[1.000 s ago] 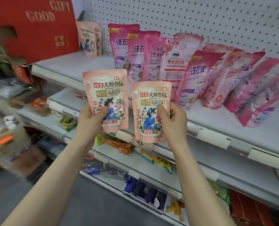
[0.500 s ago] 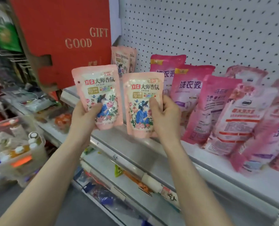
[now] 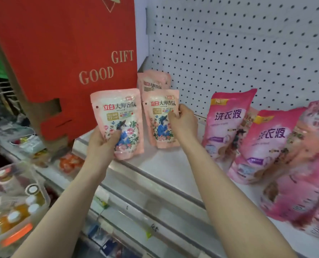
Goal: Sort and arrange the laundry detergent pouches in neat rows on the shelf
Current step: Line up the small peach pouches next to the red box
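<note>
bin (image 3: 15,202) of bottles at 8 o'clock, nearest, not part of this job; left hand (image 3: 103,144) at 9 o'clock of centre grips the left pouch (image 3: 120,121) low down, fingers curled behind, thumb across the print; the low grip keeps the label upright and facing out; its base is at the shelf (image 3: 173,170) front lip, cannot tell if it touches; right hand (image 3: 183,123) near centre pinches the right pouch (image 3: 161,118) by its 3 o'clock edge, thumb on front, fingers behind; edge pinch probably chosen to steer it without covering the face; its base looks down on the shelf, pouch upright; the two sit side by side, near but apart, likely the start of a front row; further back at 12 o'clock, back pouches (image 3: 155,81) of the same print stand by the pegboard (image 3: 239,43), so the pale ones group at this end beside the red box (image 3: 71,62); dark pink pouches (image 3: 227,125) at 3 o'clock lean and overlap, not yet straightened
</note>
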`<state>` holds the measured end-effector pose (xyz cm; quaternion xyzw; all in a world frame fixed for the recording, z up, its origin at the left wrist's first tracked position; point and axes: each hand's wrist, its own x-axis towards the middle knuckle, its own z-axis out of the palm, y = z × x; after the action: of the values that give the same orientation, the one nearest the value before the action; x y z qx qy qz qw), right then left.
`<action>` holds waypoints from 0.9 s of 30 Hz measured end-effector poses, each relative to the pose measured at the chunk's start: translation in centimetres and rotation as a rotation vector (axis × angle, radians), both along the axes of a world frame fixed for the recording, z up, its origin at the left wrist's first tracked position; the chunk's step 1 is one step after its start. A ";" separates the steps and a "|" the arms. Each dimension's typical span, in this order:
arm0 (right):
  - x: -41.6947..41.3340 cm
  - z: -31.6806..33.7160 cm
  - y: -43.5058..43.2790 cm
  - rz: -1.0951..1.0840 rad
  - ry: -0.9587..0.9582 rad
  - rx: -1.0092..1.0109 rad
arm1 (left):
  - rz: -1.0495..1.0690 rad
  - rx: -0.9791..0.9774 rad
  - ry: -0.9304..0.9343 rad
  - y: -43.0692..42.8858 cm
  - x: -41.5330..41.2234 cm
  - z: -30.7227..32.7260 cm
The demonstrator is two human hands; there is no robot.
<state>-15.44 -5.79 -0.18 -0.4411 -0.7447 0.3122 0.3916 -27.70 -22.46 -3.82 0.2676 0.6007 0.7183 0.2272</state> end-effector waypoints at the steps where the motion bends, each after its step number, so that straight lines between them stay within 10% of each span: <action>1: -0.9 0.2 0.8 -0.027 -0.005 -0.010 | -0.015 -0.012 -0.001 0.4 -0.9 0.0; 22: -7.8 0.1 6.5 -0.018 -0.091 0.082 | -0.208 -0.067 0.058 5.2 -6.6 -0.9; 27: -5.6 3.8 3.7 -0.019 0.219 0.230 | -0.323 -0.091 0.106 6.3 -7.2 -0.8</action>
<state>-21.06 -2.05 3.61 -0.3637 -0.7240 0.2674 0.5215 -34.87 -16.15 -4.64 0.3876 0.5929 0.6294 0.3197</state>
